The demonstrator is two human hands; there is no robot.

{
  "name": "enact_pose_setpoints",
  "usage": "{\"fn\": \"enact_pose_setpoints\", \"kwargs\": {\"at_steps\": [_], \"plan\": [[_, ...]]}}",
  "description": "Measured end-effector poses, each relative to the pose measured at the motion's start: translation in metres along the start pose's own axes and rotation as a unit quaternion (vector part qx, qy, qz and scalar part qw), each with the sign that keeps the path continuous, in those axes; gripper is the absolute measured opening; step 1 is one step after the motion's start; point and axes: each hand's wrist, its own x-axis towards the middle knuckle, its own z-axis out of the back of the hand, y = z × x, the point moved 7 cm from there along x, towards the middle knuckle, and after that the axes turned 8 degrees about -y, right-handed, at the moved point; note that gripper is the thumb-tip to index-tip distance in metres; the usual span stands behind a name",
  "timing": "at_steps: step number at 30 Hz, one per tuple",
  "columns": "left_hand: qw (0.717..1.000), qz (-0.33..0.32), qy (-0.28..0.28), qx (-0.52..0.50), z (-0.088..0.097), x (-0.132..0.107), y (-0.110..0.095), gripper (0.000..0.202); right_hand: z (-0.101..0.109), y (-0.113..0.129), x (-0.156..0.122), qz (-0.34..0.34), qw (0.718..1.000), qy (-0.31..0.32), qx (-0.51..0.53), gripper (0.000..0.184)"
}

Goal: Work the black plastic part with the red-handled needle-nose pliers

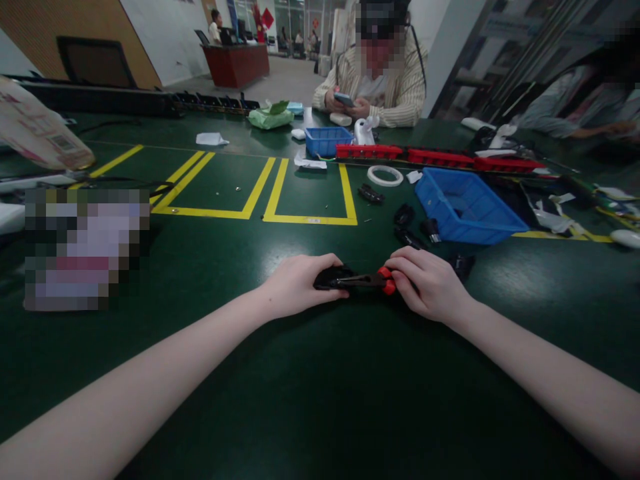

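My left hand is closed around a small black part, its thumb on top and fingers beneath. In my right hand is a pair of pliers with red handles, gripped near the handles. The dark jaws of the pliers point left and meet the black part; whether they clamp it I cannot tell. Several similar black parts lie on the green table just beyond my right hand.
A blue bin stands behind my right hand, with a roll of white tape to its left. Farther back are a smaller blue basket and red strips. A person holding a phone sits opposite. Yellow tape marks the table.
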Motion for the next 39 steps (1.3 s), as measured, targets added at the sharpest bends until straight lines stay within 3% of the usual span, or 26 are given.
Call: {"fn": "enact_pose_setpoints", "kwargs": {"at_steps": [39], "plan": [[1.0,0.017,0.006,-0.018,0.0019,-0.0006,-0.0006,0.031,0.0063,-0.0072,-0.0015,-0.006,1.0,-0.008,-0.018,0.014]]}}
